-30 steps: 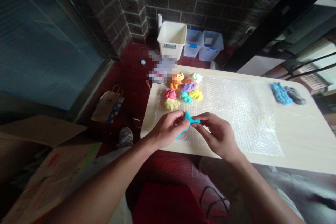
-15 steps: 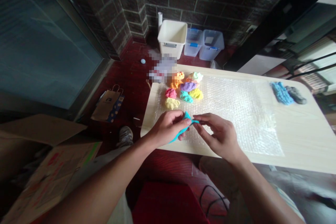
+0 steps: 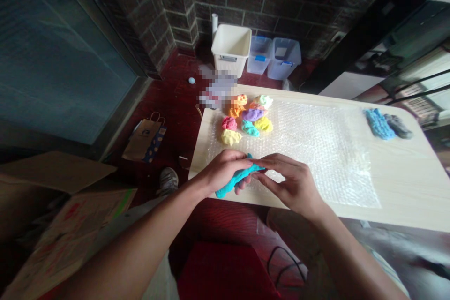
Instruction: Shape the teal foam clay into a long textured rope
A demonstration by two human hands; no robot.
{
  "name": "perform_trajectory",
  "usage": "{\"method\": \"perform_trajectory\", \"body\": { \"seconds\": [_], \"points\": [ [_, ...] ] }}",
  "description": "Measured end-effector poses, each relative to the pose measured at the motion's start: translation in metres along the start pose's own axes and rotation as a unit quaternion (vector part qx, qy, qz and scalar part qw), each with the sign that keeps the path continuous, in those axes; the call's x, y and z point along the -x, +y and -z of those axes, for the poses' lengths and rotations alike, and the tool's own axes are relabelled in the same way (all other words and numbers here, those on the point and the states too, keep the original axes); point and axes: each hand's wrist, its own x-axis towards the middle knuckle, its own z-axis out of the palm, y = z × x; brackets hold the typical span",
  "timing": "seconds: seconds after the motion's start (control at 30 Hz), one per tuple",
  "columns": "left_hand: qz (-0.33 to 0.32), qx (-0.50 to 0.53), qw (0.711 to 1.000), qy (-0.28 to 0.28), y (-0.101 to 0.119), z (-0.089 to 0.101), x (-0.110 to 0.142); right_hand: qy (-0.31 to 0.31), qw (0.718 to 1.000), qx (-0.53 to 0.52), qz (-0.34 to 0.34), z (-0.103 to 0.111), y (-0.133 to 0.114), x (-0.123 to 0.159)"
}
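- The left hand (image 3: pixel 227 168) pinches a turquoise soft strip (image 3: pixel 235 182) between thumb and fingers, one end trailing out below the palm.
- The right hand (image 3: pixel 291 178) has thumb and forefinger closed on the strip's other end, almost meeting the left hand's fingers.
- The strip is held up above the near left part of the bubble wrap (image 3: pixel 316 150), which lies on the worktop (image 3: pixel 404 173).
- If the two hands pulled apart unevenly, the strip would probably stretch thin or tear where it is narrowest, between the fingertips.
- A loosened left grip could let the trailing end sag past the near edge of the bubble wrap, perhaps to the floor.
- Lowered too far forward, the strip might brush the crumpled lumps (image 3: pixel 253 115) on the far left of the bubble wrap and, if tacky, stick to them.
- Counts: two hands, one strip, one bubble wrap sheet; about nine lumps, the orange and peach ones too bunched together to count surely.
- Right of the bubble wrap: one blue knobbly piece (image 3: pixel 379 124) and one grey piece (image 3: pixel 398 126), side by side.
- Beyond the bubble wrap's far left: one white bin (image 3: pixel 230 63) and two clear bins (image 3: pixel 281 70).
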Motion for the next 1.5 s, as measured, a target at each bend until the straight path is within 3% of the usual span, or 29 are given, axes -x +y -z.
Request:
{"method": "perform_trajectory", "body": {
  "seconds": [0.37,0.73,1.17,1.33,1.5],
  "points": [
    [0.031,-0.003,0.999,-0.027,0.006,0.005,0.003,0.001,0.999,0.036,0.018,0.001,0.002,0.002],
    [0.041,0.013,0.999,0.030,-0.005,0.001,0.000,-0.018,0.990,0.115,0.080,-0.016,0.003,0.010],
    [0.039,-0.011,0.999,0.028,-0.001,-0.003,0.000,-0.007,0.994,0.059,0.089,-0.010,0.004,0.005],
    [0.021,-0.015,0.999,0.028,-0.001,-0.004,0.001,0.005,0.999,0.019,0.048,-0.008,0.000,0.003],
    [-0.050,-0.036,0.997,0.037,-0.001,-0.007,0.002,0.038,0.994,-0.044,-0.089,-0.012,0.000,0.005]
  ]
}}
